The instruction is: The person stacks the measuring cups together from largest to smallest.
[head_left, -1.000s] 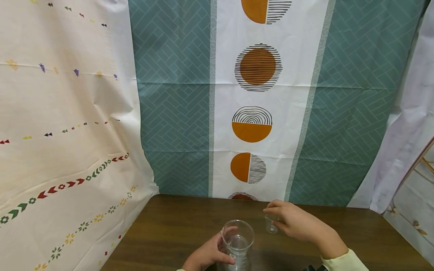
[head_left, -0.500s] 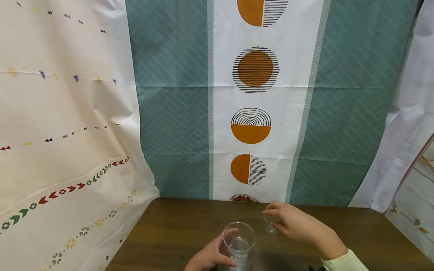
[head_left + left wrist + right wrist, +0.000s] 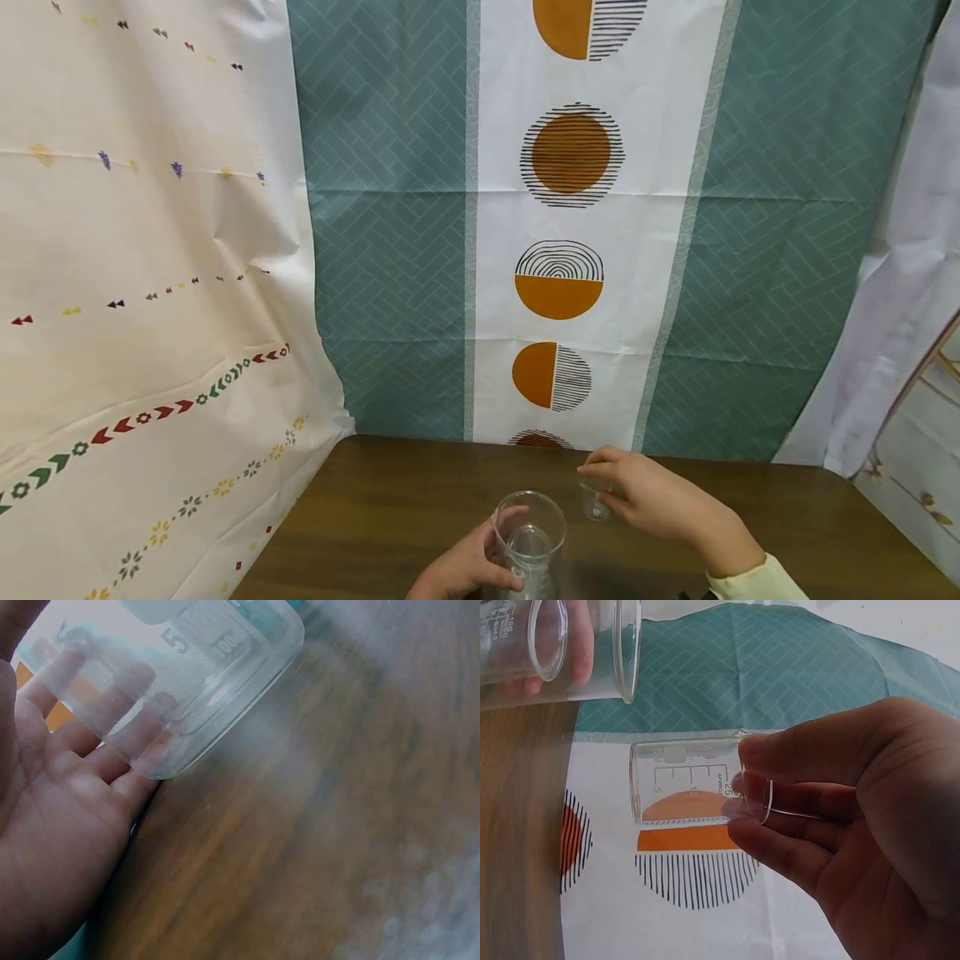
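My left hand (image 3: 467,565) grips a large clear glass beaker (image 3: 553,557) around its side, thumb in front and fingers behind. In the left wrist view the fingers of my left hand (image 3: 67,802) show through the printed beaker wall (image 3: 247,682). A smaller beaker (image 3: 529,542) sits nested inside the large one. To the right, my right hand (image 3: 656,504) pinches a tiny clear beaker (image 3: 596,505) near its rim. Graduations up to 25 mark this tiny beaker (image 3: 686,780) in the right wrist view; it looks empty, and its base appears raised off the table.
A brown wooden table (image 3: 390,508) lies under both hands. Behind it hangs a green and white cloth (image 3: 390,250) with orange circles. A cream patterned cloth (image 3: 150,350) borders the left side, and a pale curtain (image 3: 885,317) the right.
My right hand has shifted very slightly left with the tiny beaker. My left hand and the large beaker have stayed almost in place.
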Available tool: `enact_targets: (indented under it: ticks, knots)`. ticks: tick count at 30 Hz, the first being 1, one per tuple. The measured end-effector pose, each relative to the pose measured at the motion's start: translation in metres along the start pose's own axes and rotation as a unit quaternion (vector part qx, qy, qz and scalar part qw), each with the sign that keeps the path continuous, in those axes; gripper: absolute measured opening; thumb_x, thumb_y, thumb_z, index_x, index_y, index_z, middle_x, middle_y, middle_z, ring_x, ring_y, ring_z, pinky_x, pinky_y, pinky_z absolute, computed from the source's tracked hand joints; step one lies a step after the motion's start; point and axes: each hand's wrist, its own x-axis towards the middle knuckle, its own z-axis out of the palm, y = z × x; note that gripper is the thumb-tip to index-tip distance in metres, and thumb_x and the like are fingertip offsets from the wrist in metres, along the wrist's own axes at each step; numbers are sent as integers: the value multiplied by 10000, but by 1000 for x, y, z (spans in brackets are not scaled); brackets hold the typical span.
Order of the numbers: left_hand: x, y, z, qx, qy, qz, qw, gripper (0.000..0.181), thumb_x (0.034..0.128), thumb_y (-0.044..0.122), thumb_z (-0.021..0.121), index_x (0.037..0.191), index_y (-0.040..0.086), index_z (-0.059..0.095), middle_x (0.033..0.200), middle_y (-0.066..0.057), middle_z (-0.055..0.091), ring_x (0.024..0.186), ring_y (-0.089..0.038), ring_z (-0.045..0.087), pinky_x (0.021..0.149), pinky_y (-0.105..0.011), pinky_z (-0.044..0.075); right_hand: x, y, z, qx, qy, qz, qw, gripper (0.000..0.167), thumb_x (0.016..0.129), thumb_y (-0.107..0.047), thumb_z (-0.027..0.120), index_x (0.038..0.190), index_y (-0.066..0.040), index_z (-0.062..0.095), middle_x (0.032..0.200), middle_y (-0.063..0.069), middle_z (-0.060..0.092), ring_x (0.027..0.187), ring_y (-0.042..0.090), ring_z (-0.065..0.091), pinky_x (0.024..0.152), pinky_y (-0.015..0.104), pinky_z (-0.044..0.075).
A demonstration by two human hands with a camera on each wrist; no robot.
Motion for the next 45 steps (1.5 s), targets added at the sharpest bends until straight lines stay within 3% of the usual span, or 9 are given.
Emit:
enact_targets:
  ticks: [18,25,36,45]
  knots:
    - [0,0,1,-47,170,-47,9998,817,788,100,796,1465,201,349,1395,-75,498,1202,-180,534,949,-242,475,8,-6,1,-134,38,-63,9999,315,866,-101,697,1180,-105,673,1115,-41,618,985,101,613,810,289,532]
    - [1,0,0,167,276,-76,9995,816,773,115,811,1450,220,367,1393,-65,492,1210,-178,530,959,-218,454,12,-9,0,-169,20,-114,9998,314,868,-110,699,1180,-92,672,1124,-26,621,990,119,622,817,293,537]
    - [0,-1,1,-1,229,-120,9997,814,784,69,792,1454,224,356,1390,-68,492,1218,-189,523,965,-238,460,18,-14,3,-284,222,-323,9988,309,860,-119,710,1165,-89,676,1101,-23,620,958,109,617,815,289,535]
    - [0,0,1,69,254,-185,9995,812,789,81,787,1458,227,350,1402,-65,488,1236,-187,507,985,-237,436,22,-18,5,-301,156,-324,9989,306,860,-120,710,1163,-94,676,1110,-8,625,952,123,622,813,296,537]
